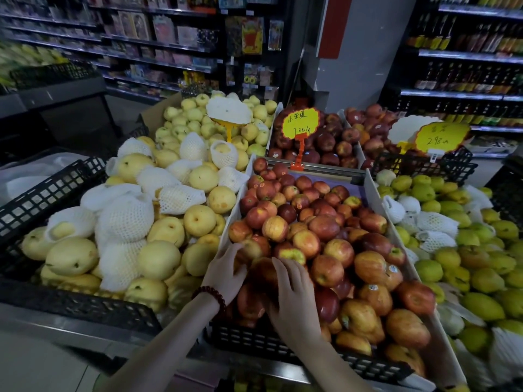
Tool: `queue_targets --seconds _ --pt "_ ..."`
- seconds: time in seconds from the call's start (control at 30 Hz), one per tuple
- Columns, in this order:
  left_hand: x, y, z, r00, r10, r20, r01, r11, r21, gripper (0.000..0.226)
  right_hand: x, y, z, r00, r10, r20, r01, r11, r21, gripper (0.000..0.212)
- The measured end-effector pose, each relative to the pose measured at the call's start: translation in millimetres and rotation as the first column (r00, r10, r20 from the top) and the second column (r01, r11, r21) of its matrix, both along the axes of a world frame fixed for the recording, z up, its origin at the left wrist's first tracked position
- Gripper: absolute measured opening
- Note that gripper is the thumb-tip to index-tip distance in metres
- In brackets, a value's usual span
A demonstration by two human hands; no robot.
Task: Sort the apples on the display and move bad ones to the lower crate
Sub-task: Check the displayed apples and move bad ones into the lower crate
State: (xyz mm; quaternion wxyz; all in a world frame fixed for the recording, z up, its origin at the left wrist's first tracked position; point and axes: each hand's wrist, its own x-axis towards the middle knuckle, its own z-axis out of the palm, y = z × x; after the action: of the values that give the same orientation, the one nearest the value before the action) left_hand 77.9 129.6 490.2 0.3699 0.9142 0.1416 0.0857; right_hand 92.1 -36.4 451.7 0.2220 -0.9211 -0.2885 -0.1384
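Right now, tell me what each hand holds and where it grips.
Neither plainly holds anything. The left hand and the right hand lie on the red apples, fingers spread over their tops; no closed grip shows.

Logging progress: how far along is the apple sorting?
Done: nothing visibly removed; no lower crate in view. In hand: left hand and right hand rest on apples at the near end of the red apple pile, lifting none. Left: nearly the whole pile.

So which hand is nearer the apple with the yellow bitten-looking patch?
Right. The right hand lies just below the apple with the yellow patch, fingertips almost at it. The left hand is further off to its left, on apples by the crate's edge.
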Motion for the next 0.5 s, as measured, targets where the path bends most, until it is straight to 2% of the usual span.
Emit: queue_targets --seconds 0.13,0.23,0.3,0.4,0.5 --pt "-7 -15 16 0.995 0.028 0.092 -0.026 0.999 -0.025 0.037 -3 -21 20 0.990 0.057 -0.126 -0.025 0.969 0.246 0.047" --pt "-14 -32 34 0.983 0.031 0.180 -0.022 0.998 -0.051 0.035 -5 -33 44 0.984 0.034 -0.175 0.043 0.908 0.416 0.029" --pt "-22 -48 45 0.978 0.049 0.202 -0.022 0.991 -0.134 0.032 -10 -44 61 0.949 0.039 -0.314 0.138 0.842 0.521 0.014" --pt "-48 -73 47 0.977 0.023 0.211 0.036 0.961 -0.273 0.020 -28 -66 70 0.854 0.221 -0.472 0.206 0.688 0.696 0.009" --pt "-87 -100 23 0.969 -0.116 0.220 0.192 0.912 -0.362 0.016 -59 -95 50 0.810 0.351 -0.470 0.161 0.638 0.753 0.008"
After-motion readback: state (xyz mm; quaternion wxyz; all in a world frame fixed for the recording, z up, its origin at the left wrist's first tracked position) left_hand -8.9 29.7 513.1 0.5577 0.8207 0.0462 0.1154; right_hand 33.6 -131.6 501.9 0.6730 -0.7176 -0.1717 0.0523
